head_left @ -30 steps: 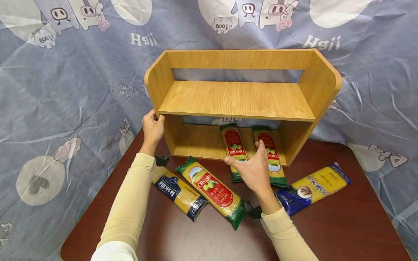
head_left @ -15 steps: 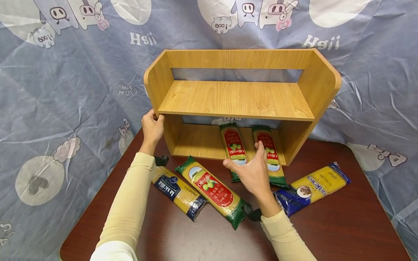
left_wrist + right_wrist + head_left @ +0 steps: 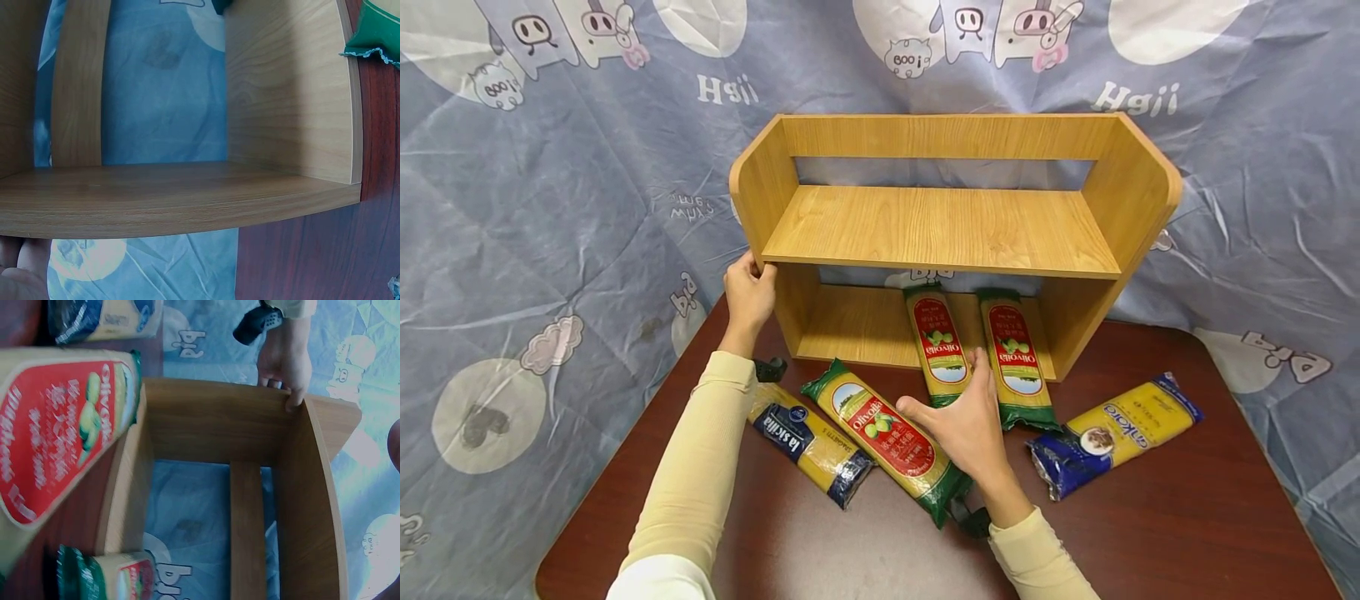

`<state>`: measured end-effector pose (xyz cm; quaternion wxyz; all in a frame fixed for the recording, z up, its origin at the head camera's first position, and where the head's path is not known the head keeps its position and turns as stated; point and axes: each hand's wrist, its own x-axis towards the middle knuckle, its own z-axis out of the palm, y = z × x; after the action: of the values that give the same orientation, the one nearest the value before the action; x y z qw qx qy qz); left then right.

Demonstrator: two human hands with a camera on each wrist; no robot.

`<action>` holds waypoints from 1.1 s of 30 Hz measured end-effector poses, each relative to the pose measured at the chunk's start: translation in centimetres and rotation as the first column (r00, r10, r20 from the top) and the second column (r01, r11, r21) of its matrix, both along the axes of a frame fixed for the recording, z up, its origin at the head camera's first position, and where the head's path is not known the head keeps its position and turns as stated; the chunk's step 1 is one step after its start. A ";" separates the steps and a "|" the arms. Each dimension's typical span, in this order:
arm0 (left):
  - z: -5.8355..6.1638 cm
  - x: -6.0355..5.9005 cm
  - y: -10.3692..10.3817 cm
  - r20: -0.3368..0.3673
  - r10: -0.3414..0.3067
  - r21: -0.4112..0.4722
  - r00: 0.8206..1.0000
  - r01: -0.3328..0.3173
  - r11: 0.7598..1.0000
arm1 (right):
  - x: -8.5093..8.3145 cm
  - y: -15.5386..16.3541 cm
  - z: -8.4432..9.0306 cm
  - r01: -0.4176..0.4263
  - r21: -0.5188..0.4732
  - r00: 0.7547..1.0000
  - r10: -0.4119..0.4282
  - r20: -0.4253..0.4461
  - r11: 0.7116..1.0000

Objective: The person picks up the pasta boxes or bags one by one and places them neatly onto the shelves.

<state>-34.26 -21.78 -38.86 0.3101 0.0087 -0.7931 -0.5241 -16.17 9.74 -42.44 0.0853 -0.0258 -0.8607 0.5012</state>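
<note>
My left hand [image 3: 749, 296] grips the left side panel of a two-tier wooden shelf [image 3: 940, 225], thumb at its front edge; the right wrist view also shows this hand [image 3: 287, 359]. My right hand [image 3: 964, 421] holds nothing, its thumb and fingers spread above the near end of a green-ended spaghetti packet [image 3: 887, 433] lying slanted on the table. Two matching spaghetti packets stretch from the lower tier over its front edge: one in the middle [image 3: 938, 337], partly behind my right fingers, and one at the right [image 3: 1017, 358].
A blue-and-yellow spaghetti packet [image 3: 808, 446] lies at the left of the dark red table [image 3: 1150, 533]. Another blue-and-yellow pasta packet [image 3: 1123, 429] lies at the right. A patterned blue cloth [image 3: 587, 275] hangs behind and to the sides.
My right hand has drawn back from the right-hand packet on the shelf, toward me and slightly left, uncovering its label. My left hand stays on the shelf panel.
</note>
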 end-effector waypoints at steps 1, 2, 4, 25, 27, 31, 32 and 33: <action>0.0 0.0 0.0 0.001 0.002 0.000 1.000 -0.002 1.000 | 0.1 -0.1 -0.2 0.000 0.001 1.000 0.000 0.015 1.000; 0.0 0.0 0.0 0.001 0.003 0.000 1.000 -0.003 1.000 | 0.3 -0.2 -0.4 0.000 0.002 1.000 0.000 0.027 1.000; 0.0 0.0 0.0 -0.001 0.004 0.003 1.000 -0.004 1.000 | 0.5 -0.4 -0.8 0.004 0.005 0.999 -0.004 0.045 1.000; -0.2 -0.2 0.0 -0.016 0.005 0.002 1.000 -0.005 1.000 | 1.2 -2.2 -5.3 -0.028 0.001 0.995 0.028 0.101 1.000; -0.2 -0.3 0.0 -0.017 0.004 0.003 1.000 -0.004 1.000 | 1.2 -2.3 -5.8 -0.026 0.003 0.994 0.026 0.104 1.000; -0.3 -0.3 -0.1 -0.017 0.001 0.005 1.000 -0.001 1.000 | 1.2 -2.5 -6.5 -0.024 0.009 0.994 0.023 0.104 1.000; -0.3 -0.3 -0.1 -0.017 0.000 0.006 1.000 0.000 1.000 | 1.3 -2.5 -6.6 -0.023 0.007 0.994 0.022 0.103 1.000; -0.3 -0.3 -0.1 -0.015 0.000 0.005 1.000 0.000 1.000 | 1.3 -2.5 -6.7 -0.024 0.007 0.994 0.023 0.103 1.000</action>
<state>-34.56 -21.84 -39.20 0.3160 0.0055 -0.7894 -0.5263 -14.88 7.23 -49.12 0.0350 -0.0412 -0.8663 0.4966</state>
